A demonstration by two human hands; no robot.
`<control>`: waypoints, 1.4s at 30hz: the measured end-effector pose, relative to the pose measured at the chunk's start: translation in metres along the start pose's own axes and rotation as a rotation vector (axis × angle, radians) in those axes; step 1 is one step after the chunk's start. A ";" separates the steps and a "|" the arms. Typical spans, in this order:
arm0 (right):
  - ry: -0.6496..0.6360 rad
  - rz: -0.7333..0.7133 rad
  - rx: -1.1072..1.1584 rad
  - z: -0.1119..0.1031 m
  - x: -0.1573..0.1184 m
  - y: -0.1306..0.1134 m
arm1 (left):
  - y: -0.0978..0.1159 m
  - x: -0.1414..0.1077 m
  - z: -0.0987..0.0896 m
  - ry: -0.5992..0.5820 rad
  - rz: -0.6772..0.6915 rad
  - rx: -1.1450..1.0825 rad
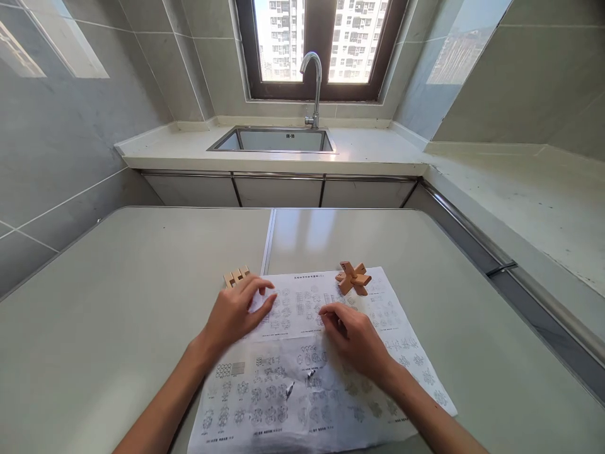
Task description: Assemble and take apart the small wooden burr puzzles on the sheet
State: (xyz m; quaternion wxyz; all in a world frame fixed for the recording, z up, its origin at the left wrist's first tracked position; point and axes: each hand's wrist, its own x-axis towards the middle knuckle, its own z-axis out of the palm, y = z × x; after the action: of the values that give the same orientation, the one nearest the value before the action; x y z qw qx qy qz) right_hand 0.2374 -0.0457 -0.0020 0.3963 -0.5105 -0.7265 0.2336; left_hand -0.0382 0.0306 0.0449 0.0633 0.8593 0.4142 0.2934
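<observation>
A printed instruction sheet covered in small assembly drawings lies creased on the table, with two small torn spots. My left hand is above its upper left part, thumb and index finger apart, holding nothing. Just beyond that hand sits a notched light wooden puzzle piece or group of pieces, partly hidden by it. My right hand is over the sheet's middle, fingers curled together, with nothing visible in them. An interlocking wooden burr puzzle, star-shaped, stands on the sheet's upper right, beyond my right hand.
The pale table has a seam running away from me. Behind it are a counter with a sink, a faucet and a window. Another counter runs along the right; a tiled wall is at left.
</observation>
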 end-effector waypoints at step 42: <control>0.348 0.686 0.658 -0.032 0.016 0.011 | 0.057 -0.028 0.050 -0.239 0.390 -0.080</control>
State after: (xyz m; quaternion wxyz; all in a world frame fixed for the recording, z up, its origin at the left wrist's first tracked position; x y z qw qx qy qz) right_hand 0.2667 -0.0288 0.0135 0.5518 -0.5993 -0.3280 0.4784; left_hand 0.0144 -0.0203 0.0112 0.0882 0.9485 0.2177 0.2124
